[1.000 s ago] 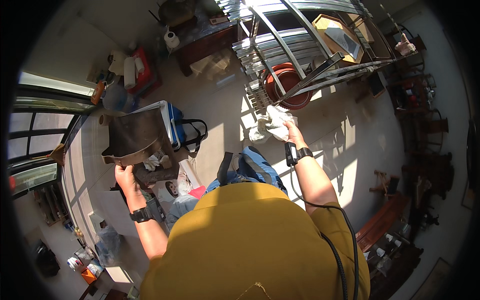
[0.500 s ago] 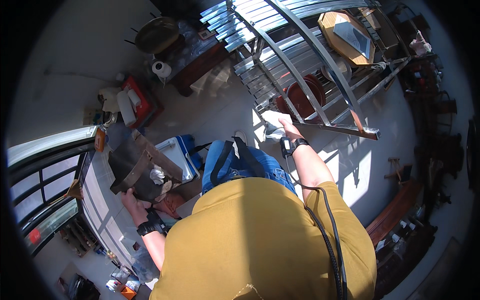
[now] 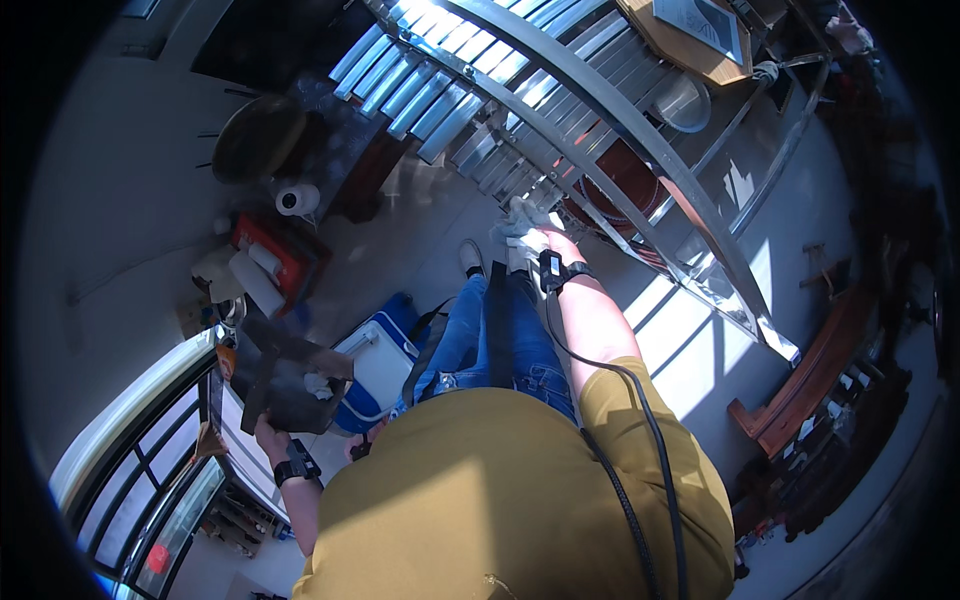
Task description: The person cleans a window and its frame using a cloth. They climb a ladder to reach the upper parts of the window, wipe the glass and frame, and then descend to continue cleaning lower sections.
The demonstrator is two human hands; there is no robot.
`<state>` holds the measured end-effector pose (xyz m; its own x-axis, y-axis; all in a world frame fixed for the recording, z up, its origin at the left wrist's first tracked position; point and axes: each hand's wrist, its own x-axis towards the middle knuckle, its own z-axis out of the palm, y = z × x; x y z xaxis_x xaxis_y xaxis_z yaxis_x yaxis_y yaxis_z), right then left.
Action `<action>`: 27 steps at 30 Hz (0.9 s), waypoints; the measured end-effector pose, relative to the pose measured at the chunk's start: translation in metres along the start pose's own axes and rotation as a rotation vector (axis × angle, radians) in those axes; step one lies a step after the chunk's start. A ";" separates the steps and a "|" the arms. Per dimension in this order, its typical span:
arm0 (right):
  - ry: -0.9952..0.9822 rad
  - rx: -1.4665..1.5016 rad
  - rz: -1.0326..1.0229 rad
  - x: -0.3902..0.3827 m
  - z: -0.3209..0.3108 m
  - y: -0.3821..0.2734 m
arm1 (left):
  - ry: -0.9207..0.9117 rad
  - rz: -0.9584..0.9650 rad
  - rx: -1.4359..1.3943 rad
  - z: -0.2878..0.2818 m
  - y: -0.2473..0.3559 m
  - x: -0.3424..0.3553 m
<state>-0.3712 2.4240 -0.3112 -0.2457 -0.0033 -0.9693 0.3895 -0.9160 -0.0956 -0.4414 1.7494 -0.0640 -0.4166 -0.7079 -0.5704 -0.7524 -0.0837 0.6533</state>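
Observation:
My left hand (image 3: 266,428) grips the edge of a dark brown, open bag-like item (image 3: 275,380) at the lower left, with a crumpled white thing (image 3: 318,386) inside it. My right hand (image 3: 550,238) holds crumpled white cloths (image 3: 525,220) at the lower bars of a metal slatted rack (image 3: 430,85); whether the cloths touch the bars is hard to tell. A red-brown basin (image 3: 615,175) sits behind those bars. A blue cooler with a white lid (image 3: 370,372) is on the floor between the bag and my legs.
A wooden tray (image 3: 720,62) is on the upper right of the rack. A red crate with rolls (image 3: 255,235) and a white round device (image 3: 298,200) stand at the upper left. A wooden bench (image 3: 820,370) is at the right, a window (image 3: 150,460) at the lower left.
I have moved nearer the rack, which now looms larger and further left. The cloths in my right hand are higher in view, at its bars. The bag still hangs from my left hand.

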 end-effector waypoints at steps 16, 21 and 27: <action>-0.128 0.095 0.086 0.074 -0.009 -0.011 | -0.142 -0.201 0.191 -0.016 0.008 0.055; 0.010 -0.192 -0.089 0.068 -0.003 -0.018 | -0.302 0.047 0.285 -0.006 0.001 0.042; 0.052 -0.294 -0.119 0.050 -0.018 -0.020 | -0.512 0.458 0.577 -0.008 0.010 0.035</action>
<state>-0.3757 2.4493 -0.3613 -0.2622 0.1248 -0.9569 0.6020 -0.7538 -0.2633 -0.4594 1.7179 -0.0734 -0.8117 -0.1743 -0.5574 -0.5383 0.5935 0.5983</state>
